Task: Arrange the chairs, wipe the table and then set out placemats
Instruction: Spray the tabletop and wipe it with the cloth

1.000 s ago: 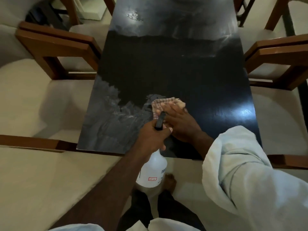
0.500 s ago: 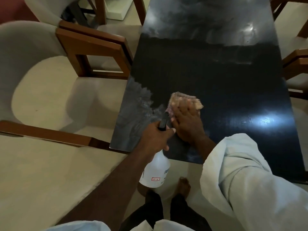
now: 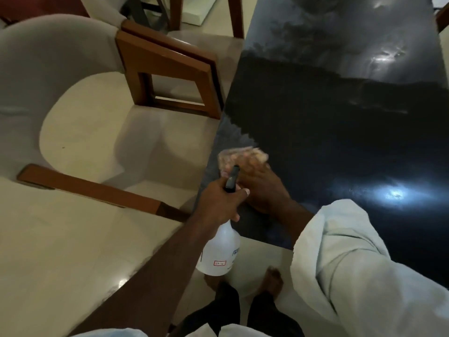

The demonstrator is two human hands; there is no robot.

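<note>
Now our right hand (image 3: 263,190) presses the cloth (image 3: 243,156) flat near the worktop (image 3: 328,147) left edge; left hand (image 3: 218,203), nearer us, grips the spray bottle (image 3: 220,249)

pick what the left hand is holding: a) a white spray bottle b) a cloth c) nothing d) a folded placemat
a: the left hand grips the white spray bottle by its neck just off the table edge, while the cloth lies under the right hand on the tabletop.
</note>
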